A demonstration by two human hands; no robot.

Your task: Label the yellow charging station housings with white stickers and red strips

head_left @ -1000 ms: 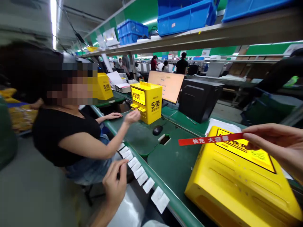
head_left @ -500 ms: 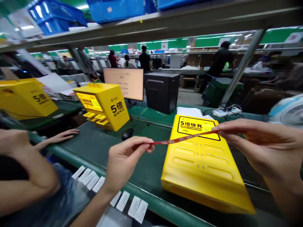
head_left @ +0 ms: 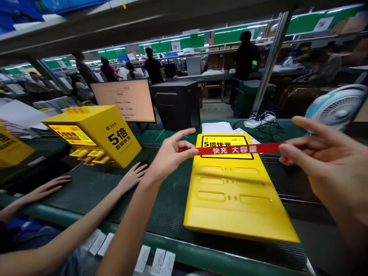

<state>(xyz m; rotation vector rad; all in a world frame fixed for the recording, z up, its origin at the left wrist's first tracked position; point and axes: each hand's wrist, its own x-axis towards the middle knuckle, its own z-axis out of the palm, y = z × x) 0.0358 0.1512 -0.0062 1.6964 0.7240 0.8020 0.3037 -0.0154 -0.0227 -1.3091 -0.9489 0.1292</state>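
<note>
Between thumb and finger, my left hand (head_left: 174,155) pinches the left end of a red label strip (head_left: 238,149) with white lettering. The strip's right end is pinched by my right hand (head_left: 324,161). It is stretched level, its printed face toward me, and seen in front of the black-framed sticker on a yellow cabinet (head_left: 230,214). The cabinet lies on the green conveyor belt (head_left: 169,207) with a row of slots facing up. Whether the strip touches it, I cannot tell.
Left stands another yellow cabinet (head_left: 120,134), with a co-worker's hands (head_left: 133,177) on the belt near it. Behind are a monitor (head_left: 123,100), a black computer case (head_left: 176,105), a power strip (head_left: 258,119) and a fan (head_left: 337,107). White labels (head_left: 163,262) hang along the front edge.
The red strip has turned from edge-on and slanting to flat and level, and sits higher over the cabinet. My view has shifted right. A second co-worker's hand now shows on the belt.
</note>
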